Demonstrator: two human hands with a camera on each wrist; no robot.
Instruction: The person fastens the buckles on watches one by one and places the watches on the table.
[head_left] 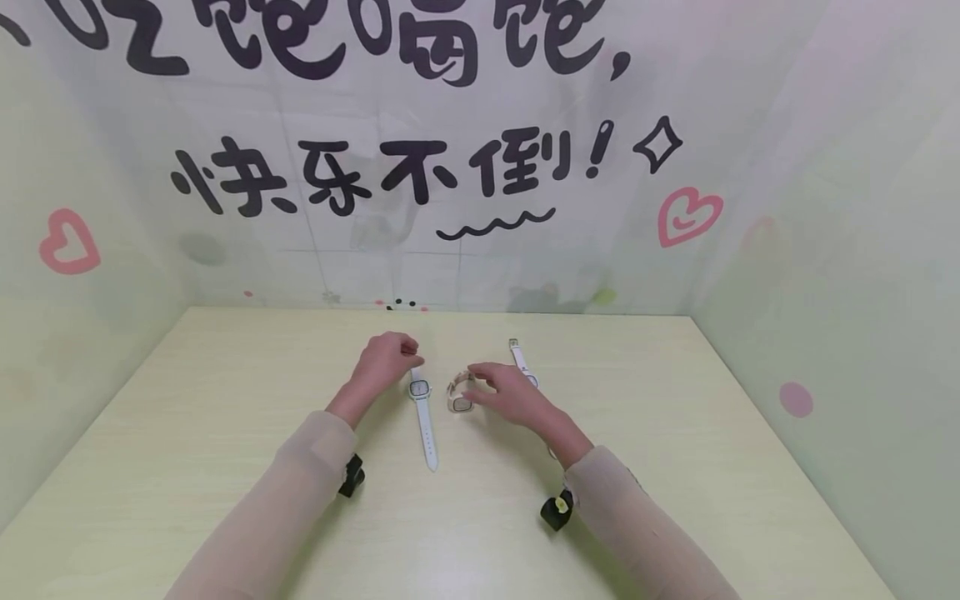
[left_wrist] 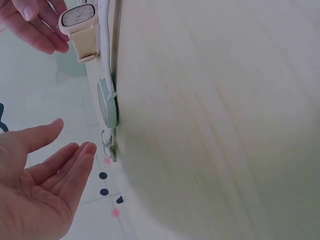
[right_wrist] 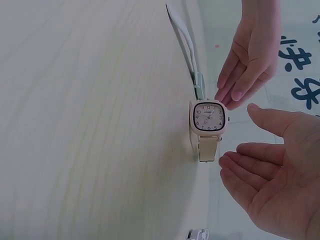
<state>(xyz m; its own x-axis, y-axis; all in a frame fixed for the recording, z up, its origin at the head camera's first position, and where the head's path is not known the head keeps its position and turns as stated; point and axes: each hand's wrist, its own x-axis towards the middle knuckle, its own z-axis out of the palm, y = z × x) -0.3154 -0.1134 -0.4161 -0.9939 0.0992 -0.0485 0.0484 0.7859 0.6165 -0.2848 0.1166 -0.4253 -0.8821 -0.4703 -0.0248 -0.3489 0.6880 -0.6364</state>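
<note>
A watch with a pale mint case and white strap (head_left: 426, 429) lies stretched out flat on the table (head_left: 480, 533). My left hand (head_left: 386, 360) hovers by its buckle end; in the left wrist view the fingers are loosely extended, apart from the strap. To its right, a beige watch (right_wrist: 209, 116) with a squarish dial stands on its side, its strap looped. Close beside that watch is my right hand (head_left: 513, 393). In the right wrist view, thumb and fingers of this hand (right_wrist: 285, 170) are spread, with nothing held between them.
Another white-strapped watch (head_left: 517, 353) lies beyond my right hand, which partly covers it. Black wrist cameras (head_left: 557, 510) hang beneath both sleeves. A printed wall sheet (head_left: 420, 275) rises at the table's back edge, with pale side walls (head_left: 847, 333) left and right.
</note>
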